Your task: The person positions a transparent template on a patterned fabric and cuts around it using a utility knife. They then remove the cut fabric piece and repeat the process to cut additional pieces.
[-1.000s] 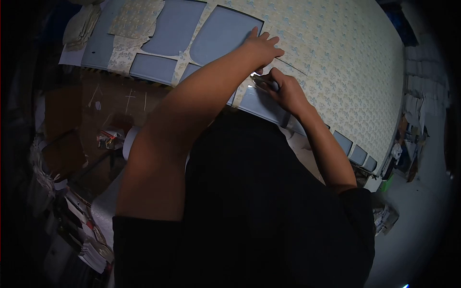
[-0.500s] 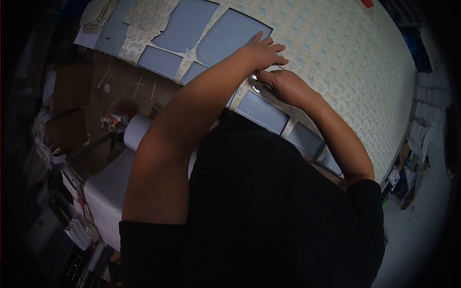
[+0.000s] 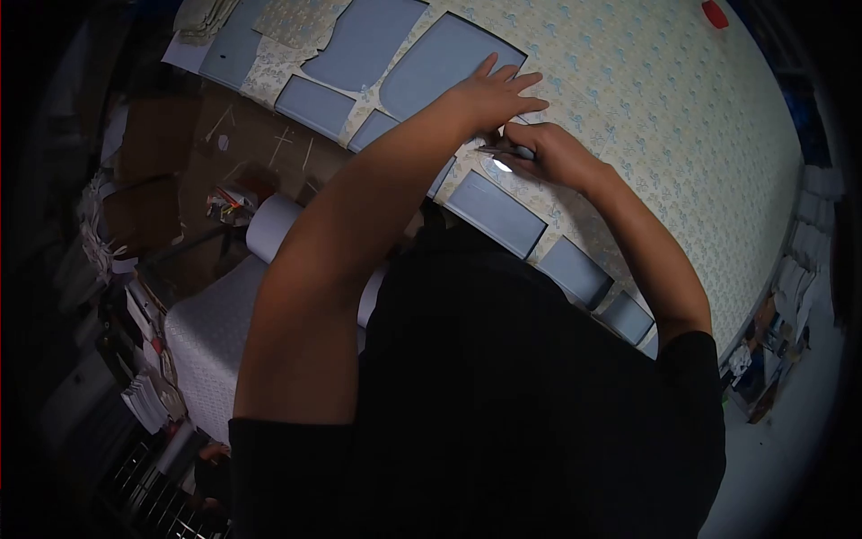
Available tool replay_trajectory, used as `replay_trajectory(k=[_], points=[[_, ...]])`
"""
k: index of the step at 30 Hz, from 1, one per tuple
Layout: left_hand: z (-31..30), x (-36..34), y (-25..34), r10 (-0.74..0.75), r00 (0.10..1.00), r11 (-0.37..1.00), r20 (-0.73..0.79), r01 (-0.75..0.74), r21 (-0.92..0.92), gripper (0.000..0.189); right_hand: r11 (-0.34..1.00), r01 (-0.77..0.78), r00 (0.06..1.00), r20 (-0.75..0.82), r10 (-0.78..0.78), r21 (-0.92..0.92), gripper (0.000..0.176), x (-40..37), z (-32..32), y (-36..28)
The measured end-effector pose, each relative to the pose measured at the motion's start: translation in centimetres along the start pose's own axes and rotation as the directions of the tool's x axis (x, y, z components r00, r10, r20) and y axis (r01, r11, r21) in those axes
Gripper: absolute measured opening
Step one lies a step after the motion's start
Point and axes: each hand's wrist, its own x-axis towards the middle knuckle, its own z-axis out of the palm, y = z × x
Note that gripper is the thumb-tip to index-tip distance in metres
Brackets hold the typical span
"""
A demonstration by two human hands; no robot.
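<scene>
Patterned sheet (image 3: 646, 108) with small blue motifs covers the table, and several grey-blue panels (image 3: 440, 67) lie on it. My left hand (image 3: 496, 97) rests with fingers spread at the lower right edge of the large panel, on the sheet. Just below and to its right, my right hand (image 3: 557, 154) is closed round a shiny metal tool (image 3: 503, 164), which looks like scissors or shears; its tips point left towards the sheet under my left hand. Smaller rectangular panels (image 3: 496, 213) lie in a row along the near edge, below my hands.
A white roll (image 3: 272, 226) and a small heap of coloured items (image 3: 231, 206) are at the left. A red object (image 3: 715, 13) lies at the far edge of the sheet. Stacked papers (image 3: 795, 269) stand at the right, and folded sheets (image 3: 205, 18) lie at the upper left.
The view has shifted, so the table appears slightly to the right. The metal tool in my right hand is turned differently and shows thin tips. My left hand stays spread on the sheet.
</scene>
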Motion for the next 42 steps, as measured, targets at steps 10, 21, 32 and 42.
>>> replay_trajectory(k=[10, 21, 32, 42], points=[[-0.3, 0.2, -0.1, -0.048, 0.998, 0.991, 0.030, 0.052, -0.124, 0.096, 0.958, 0.268, 0.937, 0.260, -0.235, -0.101, 0.014, 3.0, -2.6, 0.9], [0.0, 0.1, -0.2, -0.082, 0.995, 0.987, 0.064, 0.090, -0.134, 0.091, 0.919, 0.368, 0.888, 0.346, -0.302, -0.143, 0.019, 4.8, -2.7, 0.6], [-0.8, 0.2, 0.5, -0.067, 0.997, 0.998, 0.046, 0.067, 0.004, 0.075, 0.942, 0.332, 0.924, 0.181, -0.336, 0.057, 0.011, 2.4, -0.7, 1.4], [-2.3, 2.2, 1.8, 0.440, 0.897, 0.865, -0.038, -0.411, 0.288, 0.077, 0.995, -0.078, 0.944, -0.318, 0.093, 0.057, 0.014, -3.6, 6.8, -0.8]])
